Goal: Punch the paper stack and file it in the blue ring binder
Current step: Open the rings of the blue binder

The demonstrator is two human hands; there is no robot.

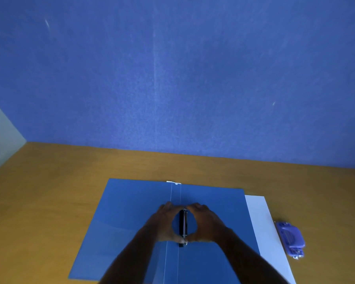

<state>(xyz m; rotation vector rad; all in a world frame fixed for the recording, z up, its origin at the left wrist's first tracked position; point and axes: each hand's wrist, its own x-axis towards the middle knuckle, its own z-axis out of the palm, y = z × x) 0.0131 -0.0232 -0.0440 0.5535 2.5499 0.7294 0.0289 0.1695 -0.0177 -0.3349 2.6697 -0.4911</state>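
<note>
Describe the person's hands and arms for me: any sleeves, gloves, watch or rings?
Both forearms are bare as far as the frame shows: no sleeves, no watch. The left hand and right hand are ungloved. The lighting is too dim to rule out rings.

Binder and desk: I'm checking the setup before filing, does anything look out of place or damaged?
Nothing stands out. The blue binder lies open and flat, both hands at its ring mechanism. The paper stack lies partly under its right cover, with the hole punch beside it.
</note>
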